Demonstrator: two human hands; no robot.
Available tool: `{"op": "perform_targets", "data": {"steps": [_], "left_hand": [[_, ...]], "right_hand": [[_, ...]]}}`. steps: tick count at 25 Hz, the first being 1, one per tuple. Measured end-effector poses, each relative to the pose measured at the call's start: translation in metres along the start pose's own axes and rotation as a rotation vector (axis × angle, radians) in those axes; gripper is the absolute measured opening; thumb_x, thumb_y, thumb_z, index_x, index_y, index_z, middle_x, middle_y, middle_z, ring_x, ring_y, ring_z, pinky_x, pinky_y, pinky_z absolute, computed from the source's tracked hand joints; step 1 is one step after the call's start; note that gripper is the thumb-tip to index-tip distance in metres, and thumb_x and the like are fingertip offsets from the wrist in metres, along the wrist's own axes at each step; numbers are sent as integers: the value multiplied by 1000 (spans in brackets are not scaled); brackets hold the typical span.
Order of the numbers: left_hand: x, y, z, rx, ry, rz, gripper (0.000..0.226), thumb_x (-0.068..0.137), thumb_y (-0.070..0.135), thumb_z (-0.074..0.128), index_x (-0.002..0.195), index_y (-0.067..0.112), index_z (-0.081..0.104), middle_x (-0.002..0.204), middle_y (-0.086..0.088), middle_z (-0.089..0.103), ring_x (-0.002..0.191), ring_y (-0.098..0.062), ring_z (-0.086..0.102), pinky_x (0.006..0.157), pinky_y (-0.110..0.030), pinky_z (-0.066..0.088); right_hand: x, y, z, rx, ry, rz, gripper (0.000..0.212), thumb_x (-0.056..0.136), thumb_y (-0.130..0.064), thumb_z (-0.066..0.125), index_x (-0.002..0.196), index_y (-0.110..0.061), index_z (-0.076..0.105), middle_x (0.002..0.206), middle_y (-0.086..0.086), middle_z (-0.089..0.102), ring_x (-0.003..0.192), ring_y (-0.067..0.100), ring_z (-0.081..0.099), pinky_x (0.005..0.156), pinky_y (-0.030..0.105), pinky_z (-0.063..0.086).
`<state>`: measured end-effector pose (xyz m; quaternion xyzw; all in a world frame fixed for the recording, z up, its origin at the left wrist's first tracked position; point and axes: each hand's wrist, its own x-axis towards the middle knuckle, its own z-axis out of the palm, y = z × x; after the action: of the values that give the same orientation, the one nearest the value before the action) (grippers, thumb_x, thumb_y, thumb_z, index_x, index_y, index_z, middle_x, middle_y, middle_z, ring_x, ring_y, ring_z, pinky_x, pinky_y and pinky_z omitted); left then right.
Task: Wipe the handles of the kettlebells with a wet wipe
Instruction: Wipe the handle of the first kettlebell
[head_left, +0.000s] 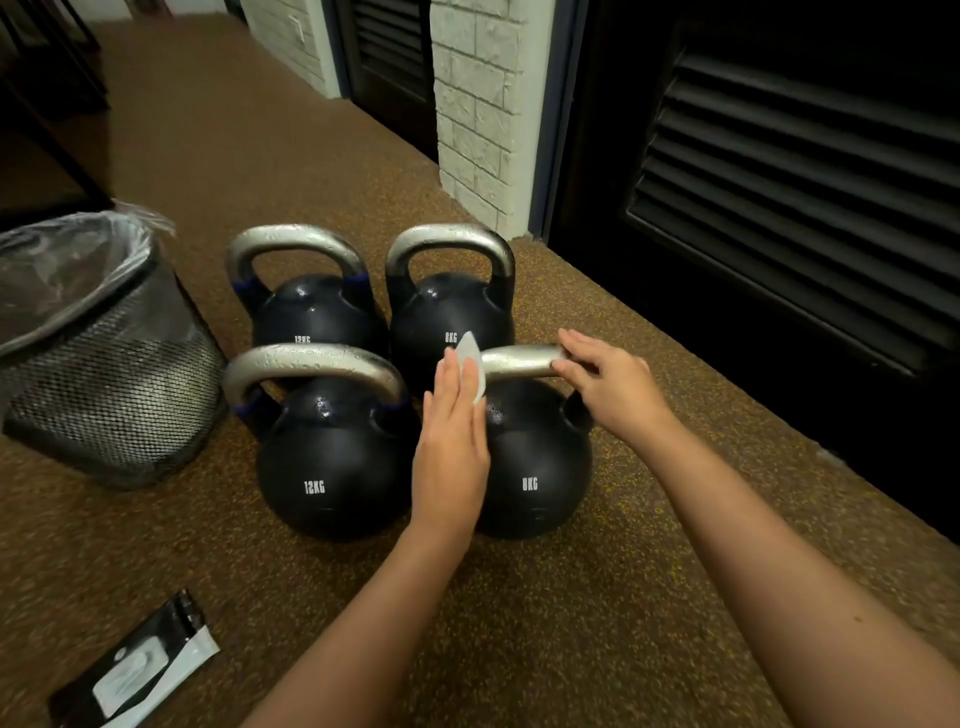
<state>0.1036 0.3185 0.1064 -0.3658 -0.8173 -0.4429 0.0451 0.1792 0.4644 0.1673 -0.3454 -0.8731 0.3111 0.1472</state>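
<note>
Several black kettlebells with silver handles stand together on the floor. The front right one, marked 8KG (535, 467), has its handle (519, 359) between my hands. My left hand (452, 431) lies flat with straight fingers and presses a white wet wipe (470, 364) against the handle's left end. My right hand (608, 379) grips the handle's right end, fingers curled over it. The front left 12KG kettlebell (327, 462) stands beside it. Behind are another 12KG kettlebell (311, 312) and another 8KG kettlebell (449, 312).
A black mesh bin (98, 353) with a clear liner stands at the left. A black wet wipe pack (137, 670) lies on the speckled brown floor (571, 623) at the lower left. Dark louvred doors (805, 182) and a white brick pillar (478, 114) run along the right.
</note>
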Motion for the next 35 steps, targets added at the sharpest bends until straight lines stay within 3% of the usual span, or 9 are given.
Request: {"op": "perform_targets", "data": {"steps": [3,8,14,17,20,22,24,30,35], "left_hand": [[-12,-10,4,107,26,10,49,98,25,30,145,12,25,153,-7,21,141,-19,22,114,-39,23],[-5,-14,9,286,-19,246,48,97,21,31,143,11,30,152,-13,24,141,-24,21,112,-41,28],[-19,-6,10,-201,68,-191,48,98,20,36,144,21,22,151,13,12,139,-3,14,115,-39,24],[-7,2,11,-90,63,-37,49,98,19,37,145,18,20,154,2,18,142,-12,15,117,-37,19],[19,14,16,281,14,210,45,94,15,46,138,9,38,144,-14,39,137,-27,31,110,-42,31],[29,25,24,451,-8,298,42,90,13,53,131,7,48,135,-15,50,130,-30,42,104,-44,39],[32,28,25,546,-30,374,40,90,17,44,129,8,50,132,-12,54,126,-28,47,102,-42,40],[37,12,-2,497,-16,356,43,91,21,30,127,9,51,119,-8,59,114,-23,55,104,-41,36],[61,39,11,381,-215,416,36,92,20,33,116,11,58,107,-6,64,103,-23,59,107,-42,30]], "right_hand": [[-3,-2,-1,-10,-8,-8,44,95,-27,49,138,-27,41,148,-9,36,139,15,28,114,32,12],[-4,-5,-4,-21,-27,-28,43,97,-22,44,140,-23,39,150,-7,33,140,11,26,115,32,8],[-4,-4,-3,-1,-24,-25,43,97,-22,44,139,-23,40,149,-7,35,140,13,27,116,33,11],[-4,-5,-5,16,-28,-8,43,97,-20,43,140,-21,40,146,-2,41,137,19,33,113,33,20],[-3,0,-8,26,-67,71,53,96,-11,41,145,-22,27,144,2,43,133,22,38,109,28,27],[-3,2,-10,17,-96,93,62,91,-2,38,147,-24,23,146,4,40,134,23,38,109,28,27],[-4,2,-11,3,-101,108,68,87,3,37,147,-25,23,147,7,39,132,27,39,110,32,30],[-5,0,-7,4,-73,145,72,85,2,39,145,-33,22,140,12,41,115,32,51,98,44,45],[-4,-1,-8,-1,-73,139,71,85,4,38,147,-28,22,144,9,40,123,28,47,100,33,39]]}}
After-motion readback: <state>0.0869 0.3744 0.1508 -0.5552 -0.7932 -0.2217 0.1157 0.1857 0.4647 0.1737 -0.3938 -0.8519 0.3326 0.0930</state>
